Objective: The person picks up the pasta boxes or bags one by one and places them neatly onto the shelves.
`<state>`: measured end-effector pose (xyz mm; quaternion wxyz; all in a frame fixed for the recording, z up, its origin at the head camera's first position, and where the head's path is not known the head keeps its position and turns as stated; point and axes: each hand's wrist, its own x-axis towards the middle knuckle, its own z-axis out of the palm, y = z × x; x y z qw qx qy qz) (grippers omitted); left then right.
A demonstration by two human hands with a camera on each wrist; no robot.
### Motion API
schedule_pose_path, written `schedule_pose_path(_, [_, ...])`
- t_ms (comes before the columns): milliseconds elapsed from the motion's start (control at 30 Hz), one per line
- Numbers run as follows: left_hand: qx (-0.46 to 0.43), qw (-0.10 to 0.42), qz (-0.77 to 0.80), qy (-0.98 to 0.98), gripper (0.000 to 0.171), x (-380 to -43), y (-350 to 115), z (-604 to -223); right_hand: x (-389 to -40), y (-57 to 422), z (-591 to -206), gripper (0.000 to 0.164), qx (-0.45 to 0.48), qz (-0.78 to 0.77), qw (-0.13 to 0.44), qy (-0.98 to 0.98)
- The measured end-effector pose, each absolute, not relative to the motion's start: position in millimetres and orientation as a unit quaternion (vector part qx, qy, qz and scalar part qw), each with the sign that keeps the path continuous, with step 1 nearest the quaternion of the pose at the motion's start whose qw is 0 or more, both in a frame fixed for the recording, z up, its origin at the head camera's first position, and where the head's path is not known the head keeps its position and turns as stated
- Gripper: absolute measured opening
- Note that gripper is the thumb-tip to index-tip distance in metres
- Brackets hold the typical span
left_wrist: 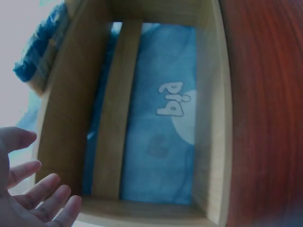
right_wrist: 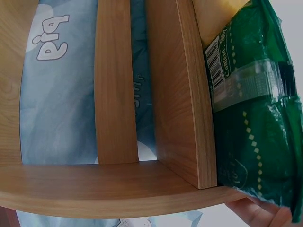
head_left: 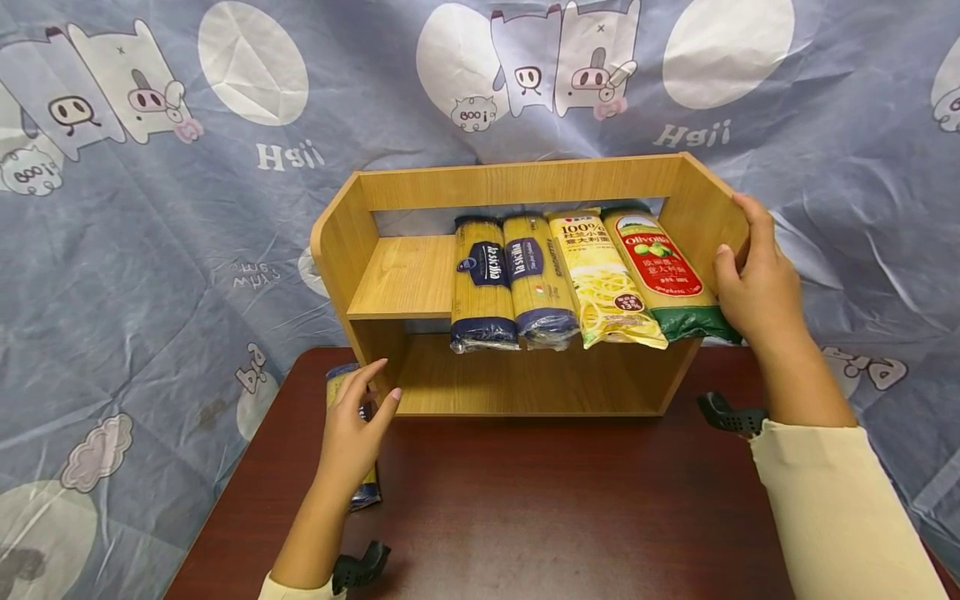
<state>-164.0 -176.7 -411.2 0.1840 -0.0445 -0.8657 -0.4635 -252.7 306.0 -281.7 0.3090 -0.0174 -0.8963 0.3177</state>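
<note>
A small wooden shelf stands on the table. Four packs lie side by side on its upper board: a dark-blue-ended spaghetti pack, a second blue-labelled spaghetti pack, a yellow noodle pack and a green-and-red Olivoilà spaghetti pack. My right hand grips the shelf's right side panel, thumb on the inner side, beside the green pack. My left hand holds nothing, fingers spread before the shelf's left end. Partly hidden behind it, another spaghetti pack lies on the table.
The shelf's lower compartment has an open back with the patterned cloth showing through. Bare board shows left of the packs. Blue-grey cloth hangs behind and beside the dark red table.
</note>
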Motion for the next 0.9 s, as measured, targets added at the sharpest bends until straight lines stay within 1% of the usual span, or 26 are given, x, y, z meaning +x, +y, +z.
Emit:
schedule_pose_path(333, [-0.006, 0.177, -0.462, -0.869, 0.052, -166.7, -195.3, -438.9, -254.2, 304.9, -282.3, 0.060, -0.009, 0.322, 0.318, -0.892])
schedule_pose_path(600, [0.020, 0.165, -0.458, -0.873, 0.054, -164.0, -205.8, -457.4, -253.9, 305.6, -281.6, 0.060, -0.014, 0.320, 0.310, -0.895])
schedule_pose_path(900, [0.068, 0.131, -0.458, -0.876, 0.055, -159.0, -220.3, -477.9, -254.0, 306.0, -282.0, 0.060, -0.014, 0.322, 0.313, -0.893])
